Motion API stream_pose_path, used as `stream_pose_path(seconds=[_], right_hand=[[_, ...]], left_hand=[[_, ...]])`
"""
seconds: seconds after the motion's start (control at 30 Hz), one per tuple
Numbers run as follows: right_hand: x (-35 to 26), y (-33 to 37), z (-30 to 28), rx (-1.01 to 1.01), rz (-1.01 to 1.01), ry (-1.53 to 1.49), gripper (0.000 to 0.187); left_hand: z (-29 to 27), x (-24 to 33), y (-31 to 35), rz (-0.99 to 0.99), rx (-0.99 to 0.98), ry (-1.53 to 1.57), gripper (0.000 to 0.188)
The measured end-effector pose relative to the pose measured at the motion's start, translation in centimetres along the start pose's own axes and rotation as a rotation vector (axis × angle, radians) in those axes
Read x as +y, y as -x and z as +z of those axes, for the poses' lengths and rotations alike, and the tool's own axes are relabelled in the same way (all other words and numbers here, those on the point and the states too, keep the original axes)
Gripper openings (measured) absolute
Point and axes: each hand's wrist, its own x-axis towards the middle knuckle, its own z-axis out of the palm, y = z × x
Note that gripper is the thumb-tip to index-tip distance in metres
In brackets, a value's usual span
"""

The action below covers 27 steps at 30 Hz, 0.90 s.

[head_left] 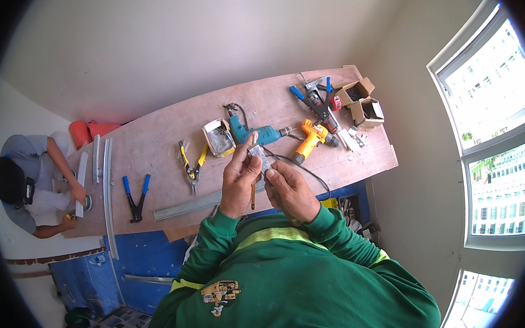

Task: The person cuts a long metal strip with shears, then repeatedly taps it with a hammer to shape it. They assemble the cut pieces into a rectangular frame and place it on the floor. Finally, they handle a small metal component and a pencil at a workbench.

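Both hands are raised in front of my chest over the near side of the workbench. Between them is a small grey metal piece (261,159), bent or flat, I cannot tell which. My left hand (239,186) pinches it between thumb and fingers, and a slim pencil-like stick (253,196) sticks out below that hand. My right hand (292,189) grips the lower end of the piece with the thumb on top. Just beyond the hands lies a teal corded drill (258,134). An orange cordless drill (312,140) rests to its right.
On the workbench (160,134) lie a small box of fasteners (219,138), yellow-handled snips (193,169), a blue-handled hand riveter (136,198), metal channel (184,208) and cardboard boxes (366,112). A black cord trails near my right hand. At far left a co-worker (28,161) handles a strip.
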Motion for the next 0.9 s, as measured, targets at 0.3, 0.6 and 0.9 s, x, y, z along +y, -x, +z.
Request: stream_pose_path(seconds=[0.3,0.6,0.9], right_hand=[[0.0,-0.2,0.0,0.003,0.003,0.023,0.027],[0.4,-0.3,0.6,0.064,-0.062,0.028,0.027],[-2.0,-1.3,-1.3,0.174,-0.096,-0.045,0.026]], left_hand=[[-0.2,0.1,-0.1,-0.001,0.004,-0.051,0.063],[0.0,-0.3,-0.2,-0.035,0.075,-0.004,0.046],[1.0,-1.2,0.4,-0.039,0.072,-0.094,0.039]])
